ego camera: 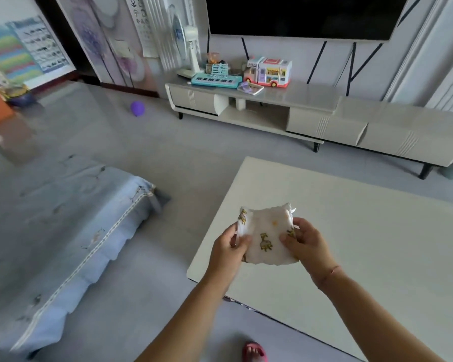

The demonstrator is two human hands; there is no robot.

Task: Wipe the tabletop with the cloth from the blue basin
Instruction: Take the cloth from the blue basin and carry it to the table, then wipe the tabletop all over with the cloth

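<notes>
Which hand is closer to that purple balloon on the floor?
Left. The left hand pinches the left edge of the cloth, the side toward the purple balloon, which lies well ahead and to the left; the right hand grips the opposite edge, farther from it.

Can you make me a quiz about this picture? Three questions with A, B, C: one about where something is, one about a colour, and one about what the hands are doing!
1. Where is the cloth?
A. over the table
B. in a basin
C. on a chair

2. What colour is the ball?
A. red
B. purple
C. green

3. What are the left hand and right hand doing?
A. both hold the cloth
B. only one holds it
C. both are empty

Answers:
1 A: the cloth shows against the white tabletop, near its corner.
2 B: the ball is plainly purple.
3 A: each hand pinches one side of the cloth.
</notes>
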